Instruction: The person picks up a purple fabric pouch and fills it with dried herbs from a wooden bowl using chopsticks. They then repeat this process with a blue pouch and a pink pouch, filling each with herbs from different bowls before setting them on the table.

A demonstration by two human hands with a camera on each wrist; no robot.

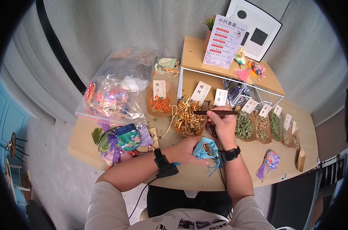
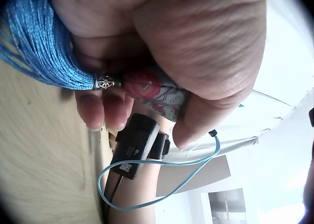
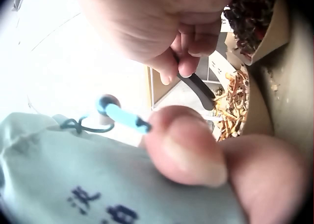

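Note:
My left hand (image 1: 183, 151) holds a light blue drawstring sachet pouch (image 1: 199, 150) upright near the table's front. Its mouth is open, and bits of dried herb show inside. In the left wrist view a blue tassel (image 2: 41, 44) hangs from the pouch by a silver bead. Between thumb and fingers, my right hand (image 1: 225, 126) pinches a dark slim stick (image 1: 232, 112) with a curved end (image 3: 201, 94). That end overlaps the tray of yellow-brown dried shavings (image 1: 187, 119) in the head view. A tray of dark herbs (image 1: 211, 130) lies partly hidden behind the right hand.
Further right stand several labelled herb trays, the closest holding green leaves (image 1: 243, 125). Orange petals (image 1: 159, 104) fill one on the left. Finished sachets (image 1: 128, 138) and a clear plastic bag (image 1: 108, 92) lie at left; a purple sachet (image 1: 272, 159) lies right. Behind is a wooden shelf (image 1: 195, 50).

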